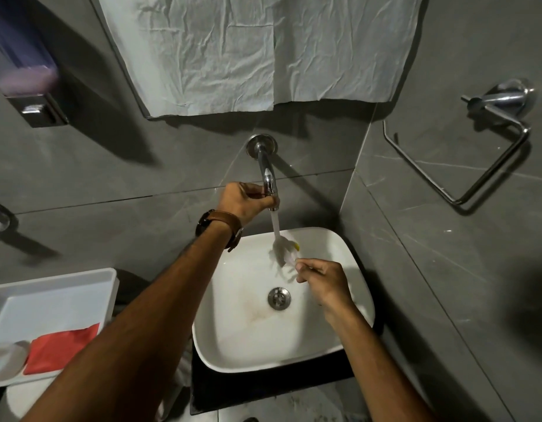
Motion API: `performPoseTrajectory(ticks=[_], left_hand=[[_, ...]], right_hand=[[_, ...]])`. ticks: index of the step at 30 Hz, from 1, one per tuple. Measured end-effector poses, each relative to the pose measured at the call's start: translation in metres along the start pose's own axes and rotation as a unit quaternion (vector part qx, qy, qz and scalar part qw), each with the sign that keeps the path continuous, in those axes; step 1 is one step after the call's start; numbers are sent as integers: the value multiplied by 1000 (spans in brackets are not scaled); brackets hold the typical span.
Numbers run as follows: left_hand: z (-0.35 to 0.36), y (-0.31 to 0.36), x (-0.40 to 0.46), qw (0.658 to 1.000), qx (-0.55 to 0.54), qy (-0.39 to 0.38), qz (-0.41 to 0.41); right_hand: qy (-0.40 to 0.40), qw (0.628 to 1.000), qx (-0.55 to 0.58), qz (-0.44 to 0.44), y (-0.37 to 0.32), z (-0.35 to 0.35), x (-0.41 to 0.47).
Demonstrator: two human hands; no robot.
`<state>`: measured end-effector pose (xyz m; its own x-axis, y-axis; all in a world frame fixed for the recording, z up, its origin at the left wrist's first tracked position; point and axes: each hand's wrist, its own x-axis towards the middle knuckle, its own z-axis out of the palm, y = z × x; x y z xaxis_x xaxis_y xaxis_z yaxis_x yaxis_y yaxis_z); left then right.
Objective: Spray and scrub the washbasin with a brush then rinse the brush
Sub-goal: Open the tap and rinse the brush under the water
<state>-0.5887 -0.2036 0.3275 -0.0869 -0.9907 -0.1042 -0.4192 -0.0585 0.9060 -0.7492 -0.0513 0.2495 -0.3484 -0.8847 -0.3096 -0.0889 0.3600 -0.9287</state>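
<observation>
Over washbasin [349, 248]: brush [286, 251] in right hand [321, 281]

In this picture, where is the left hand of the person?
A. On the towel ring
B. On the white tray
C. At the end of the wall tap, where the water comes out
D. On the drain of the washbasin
C: the left hand grips the spout end of the wall tap, and water runs from it onto the brush that the right hand holds over the washbasin.
</observation>
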Motion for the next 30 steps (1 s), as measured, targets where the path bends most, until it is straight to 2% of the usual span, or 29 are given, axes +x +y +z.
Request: performPoseTrajectory(ticks=[6, 12, 15, 23, 30], left_hand=[[-3, -1, 1, 1000, -4, -15, -2], [-4, -4, -2, 998, 4, -63, 8], [-2, -4, -5, 998, 8, -62, 14], [7, 3, -7, 1000, 0, 1, -23], [32, 4, -10, 992, -4, 119, -43]], right_hand=[[-6, 999, 3, 45, -15, 3, 5], [-14, 998, 27, 48, -38, 6, 14], [-16, 998, 29, 48, -44, 7, 16], [-25, 999, 5, 34, -44, 7, 15], [-22, 993, -115, -9, -20, -3, 8]])
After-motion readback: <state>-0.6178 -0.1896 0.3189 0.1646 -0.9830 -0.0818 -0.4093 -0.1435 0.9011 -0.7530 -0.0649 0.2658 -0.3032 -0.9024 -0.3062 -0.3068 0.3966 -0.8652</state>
